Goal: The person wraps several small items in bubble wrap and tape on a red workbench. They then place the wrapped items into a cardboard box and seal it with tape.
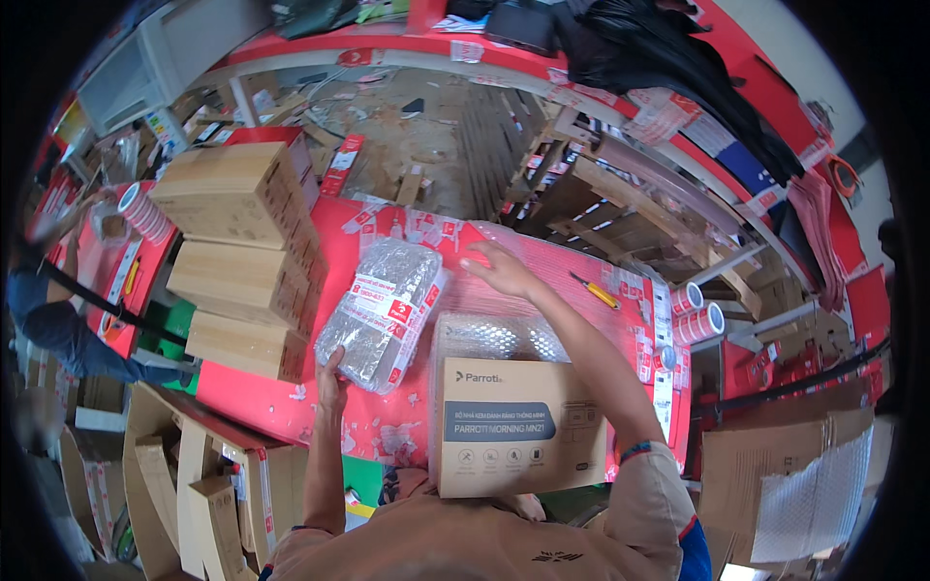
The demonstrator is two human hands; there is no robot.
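Observation:
On the red-topped table (254, 403) lies a bubble-wrapped package (374, 319), bound with printed red and white tape. The fingers of my left hand (330, 378) rest against its lower left corner; whether they grip it cannot be told. To the right of the package's upper end, my right hand (501, 270) is held over bubble wrap with its fingers apart and nothing in them. A brown Parrot-branded cardboard box (523, 428) is close against my front, below my right forearm. Behind it a sheet of bubble wrap (501, 338) covers part of the table. A yellow utility knife (601, 294) lies right of my right hand.
Several cardboard boxes (232, 210) are stacked at the table's left. Tape rolls (697, 323) stand at the right edge. An open carton with narrow boxes (272, 501) is at lower left. A wooden pallet (581, 210) lies beyond the table. Another person (62, 327) is at far left.

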